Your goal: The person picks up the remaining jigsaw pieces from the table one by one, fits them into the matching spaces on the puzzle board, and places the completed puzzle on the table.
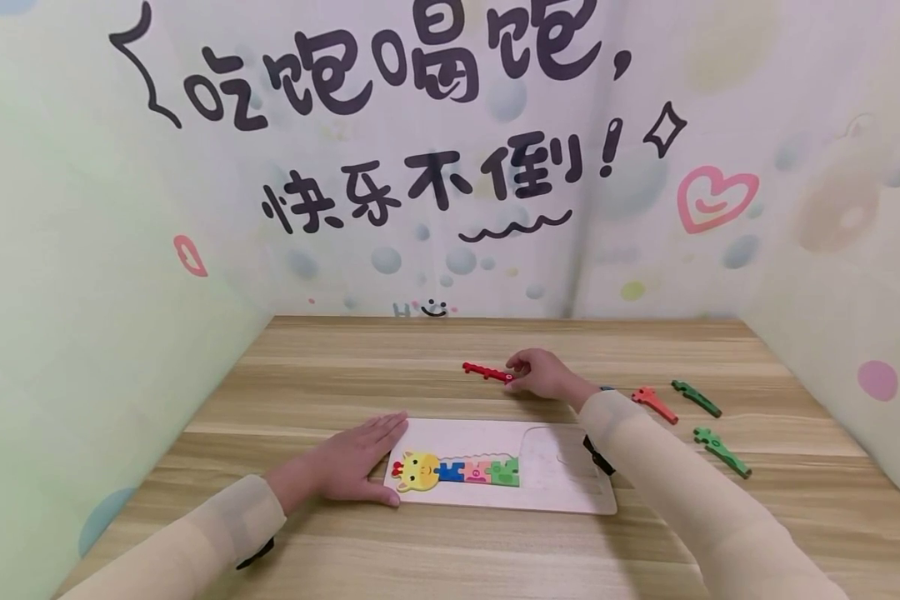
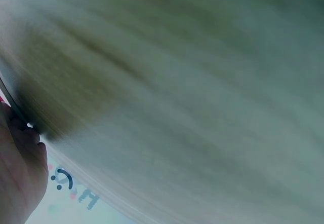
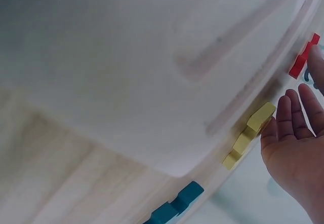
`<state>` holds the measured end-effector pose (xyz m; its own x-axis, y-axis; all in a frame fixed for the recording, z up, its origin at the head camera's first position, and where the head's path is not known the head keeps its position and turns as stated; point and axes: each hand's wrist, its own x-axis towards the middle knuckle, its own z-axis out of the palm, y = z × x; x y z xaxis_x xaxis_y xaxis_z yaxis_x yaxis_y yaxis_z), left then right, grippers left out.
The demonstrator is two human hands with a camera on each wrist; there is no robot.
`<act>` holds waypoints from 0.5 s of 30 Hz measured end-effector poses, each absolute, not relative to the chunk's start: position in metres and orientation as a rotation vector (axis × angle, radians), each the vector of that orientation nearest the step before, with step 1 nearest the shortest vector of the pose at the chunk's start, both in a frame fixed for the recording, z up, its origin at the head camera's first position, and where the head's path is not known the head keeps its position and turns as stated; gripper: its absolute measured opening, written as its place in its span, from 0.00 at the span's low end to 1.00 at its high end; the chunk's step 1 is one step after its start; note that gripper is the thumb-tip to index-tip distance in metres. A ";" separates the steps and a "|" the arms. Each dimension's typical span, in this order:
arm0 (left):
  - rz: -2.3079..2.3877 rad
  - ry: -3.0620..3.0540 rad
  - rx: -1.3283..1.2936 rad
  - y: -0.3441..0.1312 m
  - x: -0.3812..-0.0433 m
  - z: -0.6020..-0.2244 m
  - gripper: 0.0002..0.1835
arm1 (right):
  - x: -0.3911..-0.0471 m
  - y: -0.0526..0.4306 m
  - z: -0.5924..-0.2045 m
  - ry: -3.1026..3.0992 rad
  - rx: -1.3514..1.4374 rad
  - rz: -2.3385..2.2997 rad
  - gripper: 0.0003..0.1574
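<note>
My left hand (image 1: 360, 458) rests flat at the left end of a pale wooden puzzle board (image 1: 465, 429), its fingers along the edge; part of it shows in the left wrist view. In the board's recess lie a yellow giraffe head piece (image 1: 418, 473) and joined blue, pink and green pieces (image 1: 476, 472). Beyond the board, my right hand (image 1: 543, 375) is at the right end of a slim red puzzle piece (image 1: 486, 372). In the right wrist view its fingers are spread and fairly straight, the thumb beside the red piece and the little finger by a yellow piece (image 3: 248, 136).
To the right lie an orange piece (image 1: 656, 404), a dark green piece (image 1: 696, 398) and a lighter green piece (image 1: 722, 452) on the wood-grain table (image 1: 330, 358). A teal piece (image 3: 176, 203) shows in the right wrist view. Printed wall sheets enclose the table.
</note>
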<state>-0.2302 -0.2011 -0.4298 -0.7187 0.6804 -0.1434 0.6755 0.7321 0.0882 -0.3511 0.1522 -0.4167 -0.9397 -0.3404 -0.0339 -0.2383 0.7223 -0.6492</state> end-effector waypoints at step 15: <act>0.046 2.769 1.084 -0.200 -0.230 -0.430 0.61 | -0.352 0.149 -0.420 2.787 -0.451 -0.954 0.21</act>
<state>-0.2304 -0.1998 -0.4297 -0.7221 0.6766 -0.1441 0.6715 0.7357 0.0891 -0.3519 0.1494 -0.4199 -0.9415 -0.3325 -0.0543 -0.2295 0.7511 -0.6190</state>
